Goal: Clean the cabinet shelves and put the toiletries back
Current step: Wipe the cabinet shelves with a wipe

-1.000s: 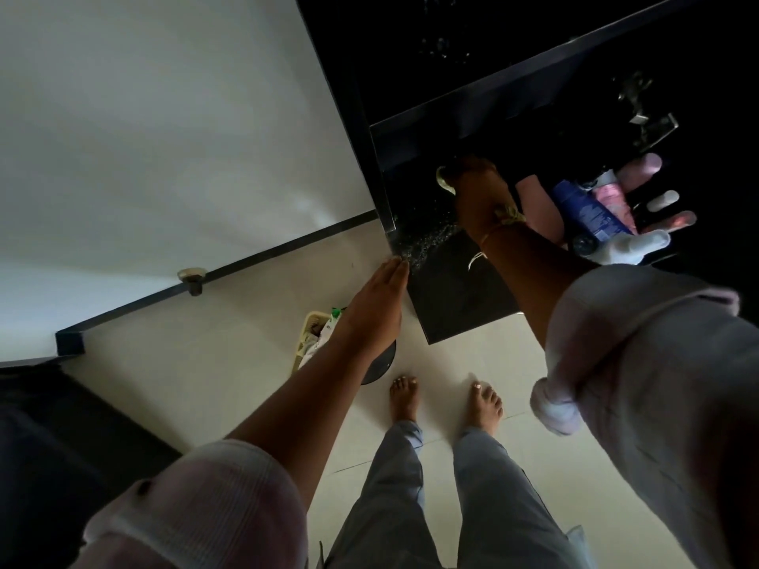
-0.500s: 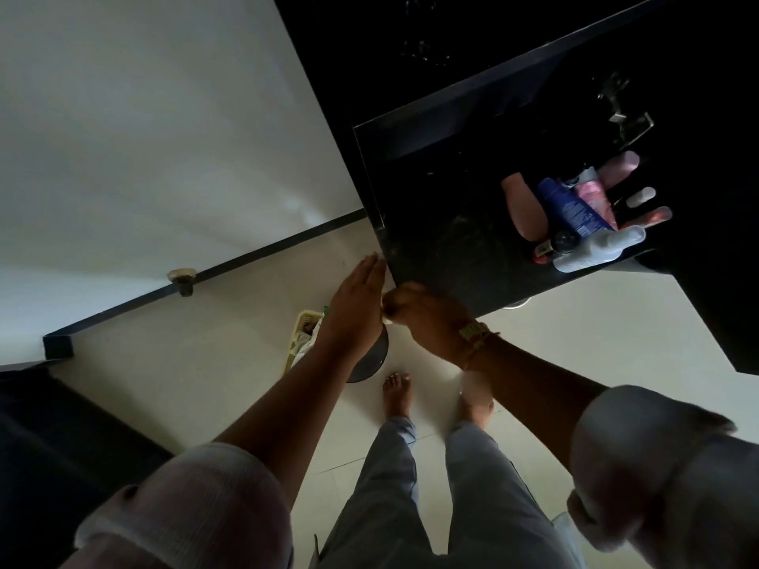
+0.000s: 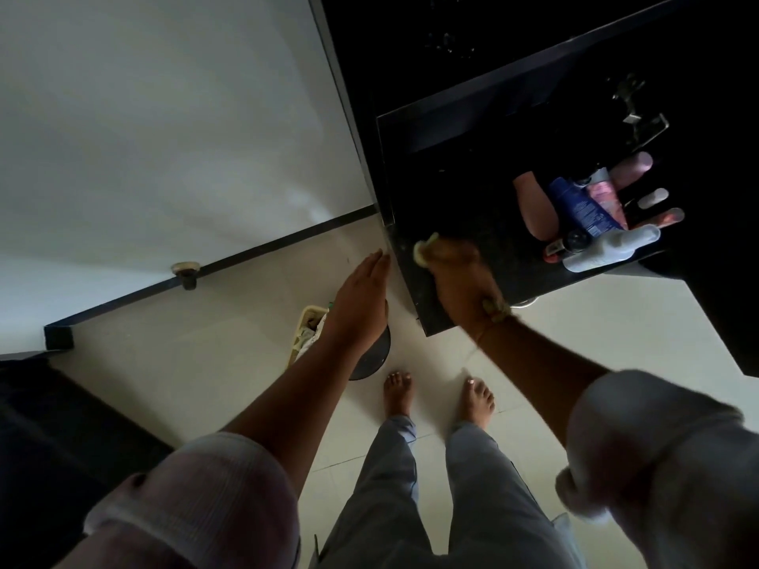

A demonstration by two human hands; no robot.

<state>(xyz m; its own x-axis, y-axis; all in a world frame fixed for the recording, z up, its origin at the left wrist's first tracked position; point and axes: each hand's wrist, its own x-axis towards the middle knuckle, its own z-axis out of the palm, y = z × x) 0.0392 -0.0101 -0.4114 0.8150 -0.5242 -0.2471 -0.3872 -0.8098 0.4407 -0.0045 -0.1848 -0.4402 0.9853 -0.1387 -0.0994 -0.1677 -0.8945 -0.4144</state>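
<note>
You are looking straight down past your own arms at a dark, glossy shelf (image 3: 460, 190) and a pale tiled floor (image 3: 230, 342). Your right hand (image 3: 464, 281) lies on the shelf near its front left corner, fingers closed down over a small yellowish cloth (image 3: 424, 250); a bit of the cloth shows beyond the fingertips. The hand is blurred. Your left hand (image 3: 361, 297) is held flat with the fingers pressed together and straight, its fingertips right at the shelf's left edge; it grips nothing.

A cluster of toiletries lies at the right of the shelf, well apart from the cloth. A dark blue tube (image 3: 583, 209) lies on its side with its long axis running diagonally; it carries small pale print, too small to read. Just beside it is a pink tube (image 3: 607, 197) on the same diagonal, its label also unreadable. A white bottle (image 3: 608, 248) lies across the front of the cluster, its long axis running left to right and slightly upward. A small black cap (image 3: 577, 240) and something red (image 3: 554, 250) sit at its left end. No brand name can be made out on anything.

Below the shelf, your bare feet (image 3: 439, 396) stand on the floor, and a small basket (image 3: 306, 336) sits partly hidden behind your left forearm.
</note>
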